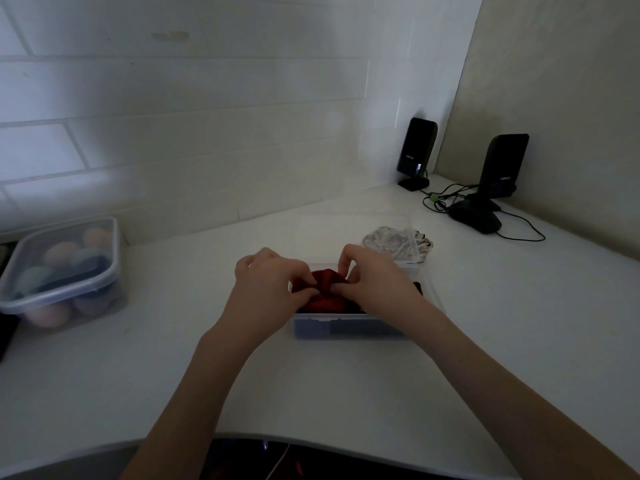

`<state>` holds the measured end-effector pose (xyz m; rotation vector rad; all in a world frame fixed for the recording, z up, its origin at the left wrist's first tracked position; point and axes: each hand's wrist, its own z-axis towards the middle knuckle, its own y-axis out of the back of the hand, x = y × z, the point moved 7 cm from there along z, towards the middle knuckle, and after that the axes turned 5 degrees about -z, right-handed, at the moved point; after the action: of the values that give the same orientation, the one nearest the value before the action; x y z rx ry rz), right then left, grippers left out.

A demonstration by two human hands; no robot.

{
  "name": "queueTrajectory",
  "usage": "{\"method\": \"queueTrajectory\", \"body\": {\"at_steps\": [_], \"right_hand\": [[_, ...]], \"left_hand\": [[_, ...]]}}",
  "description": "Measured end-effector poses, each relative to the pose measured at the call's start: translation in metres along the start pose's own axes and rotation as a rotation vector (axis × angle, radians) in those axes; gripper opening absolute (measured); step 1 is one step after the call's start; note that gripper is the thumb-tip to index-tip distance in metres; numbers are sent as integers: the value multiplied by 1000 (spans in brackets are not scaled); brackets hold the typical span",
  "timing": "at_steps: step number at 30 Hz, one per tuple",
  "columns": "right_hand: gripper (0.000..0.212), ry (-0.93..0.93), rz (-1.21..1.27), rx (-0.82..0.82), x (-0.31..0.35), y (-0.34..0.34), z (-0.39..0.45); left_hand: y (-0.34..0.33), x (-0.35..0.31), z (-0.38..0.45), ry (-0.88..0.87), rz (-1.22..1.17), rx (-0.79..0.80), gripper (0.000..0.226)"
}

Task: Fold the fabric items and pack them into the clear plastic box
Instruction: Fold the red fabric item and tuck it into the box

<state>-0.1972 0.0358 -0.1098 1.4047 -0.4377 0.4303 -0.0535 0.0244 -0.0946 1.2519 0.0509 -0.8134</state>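
Both forearms reached forward from the bottom edge of the head view, across the white counter [346, 382], and met over the clear plastic box [349, 327] standing near the middle of it. Over the box's open top the left hand [266, 282] and the right hand [377, 282] came together, their fingers curled and pinching a bunched red fabric [327, 289] between them. That fabric sat in the box, at its top, with darker cloth [417, 289] showing beside it under the right wrist and something bluish visible through the near wall; what those items were could not be told.

Just behind the box, on its right far side, lay a crumpled pale patterned fabric [398, 242] on the counter, under what looked like a clear lid, though that was hard to make out.

At the left edge of the counter stood a lidded clear container [59, 271] packed with rounded pastel shapes. In the far right corner, well apart from the box, two black speakers [417, 150] stood on stands against the walls, with thin cables [446, 199] trailing between them. White tiled wall [194, 133] rose behind the counter.
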Motion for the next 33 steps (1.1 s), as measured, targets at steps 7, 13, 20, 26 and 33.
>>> {"method": "queueTrajectory", "body": {"at_steps": [7, 13, 20, 26, 33], "right_hand": [[21, 271, -188, 7, 21, 1, -3], [22, 245, -345, 104, 16, -3, 3], [33, 274, -398, 198, 16, -3, -1], [41, 342, -477, 203, 20, -2, -3], [34, 339, -653, 194, 26, -6, 2]], "left_hand": [[2, -14, 6, -119, 225, 28, 16], [-5, -27, 5, -200, 446, 133, 28], [-24, -34, 16, -158, 498, 414, 27], [-27, -22, 20, -38, 411, 418, 13], [-29, -28, 27, -59, 543, 489, 16]]}}
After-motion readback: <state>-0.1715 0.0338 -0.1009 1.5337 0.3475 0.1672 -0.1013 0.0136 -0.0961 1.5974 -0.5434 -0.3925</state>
